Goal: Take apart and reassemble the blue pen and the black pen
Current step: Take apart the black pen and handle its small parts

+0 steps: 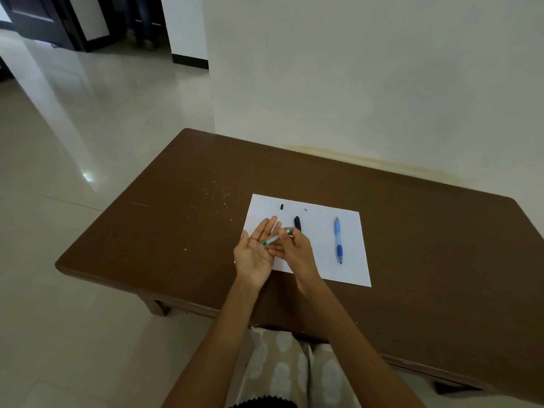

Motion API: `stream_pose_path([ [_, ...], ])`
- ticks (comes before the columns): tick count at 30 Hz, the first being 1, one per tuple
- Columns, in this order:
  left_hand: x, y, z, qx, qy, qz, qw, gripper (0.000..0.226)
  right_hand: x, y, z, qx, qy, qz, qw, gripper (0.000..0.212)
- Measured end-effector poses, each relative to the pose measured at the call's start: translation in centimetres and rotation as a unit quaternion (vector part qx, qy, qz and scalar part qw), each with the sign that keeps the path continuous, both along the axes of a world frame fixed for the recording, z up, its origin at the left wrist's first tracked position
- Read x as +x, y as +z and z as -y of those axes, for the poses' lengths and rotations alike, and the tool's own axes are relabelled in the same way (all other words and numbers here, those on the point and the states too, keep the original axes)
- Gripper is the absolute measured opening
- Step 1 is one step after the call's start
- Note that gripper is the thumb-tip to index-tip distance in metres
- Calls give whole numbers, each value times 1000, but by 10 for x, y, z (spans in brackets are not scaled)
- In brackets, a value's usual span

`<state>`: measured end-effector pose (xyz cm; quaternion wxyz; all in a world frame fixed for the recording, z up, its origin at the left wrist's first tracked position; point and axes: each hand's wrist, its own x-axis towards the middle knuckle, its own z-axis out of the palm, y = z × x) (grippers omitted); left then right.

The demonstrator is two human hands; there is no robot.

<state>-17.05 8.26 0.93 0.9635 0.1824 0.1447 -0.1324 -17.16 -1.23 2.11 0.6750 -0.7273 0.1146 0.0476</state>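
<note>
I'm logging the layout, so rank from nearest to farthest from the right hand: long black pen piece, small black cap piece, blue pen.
1. Long black pen piece, just beyond the right hand.
2. Small black cap piece, farther up the paper.
3. Blue pen, off right.

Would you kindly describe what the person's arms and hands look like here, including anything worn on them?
Both forearms are bare up to the frame's lower edge, with no sleeves in view. The left hand and right hand wear no gloves; no rings, watch or bracelets are visible on fingers or wrists, though the view is too small to rule out fine jewellery.
</note>
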Motion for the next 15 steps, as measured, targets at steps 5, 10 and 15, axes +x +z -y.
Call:
stream_pose_path([
  [5, 0, -9, -2, -43, -7, 20, 999, 52, 7, 5, 1, -135, 44, 19, 990, 18],
  [10, -1, -13, -4, -47, -8, 23, 999, 49, 8, 8, -3, -155, 44, 8, 987, 33],
  [15, -3, -15, -6, -31, -10, 27, 999, 47, 6, 14, -5, -201, 58, 24, 978, 36],
])
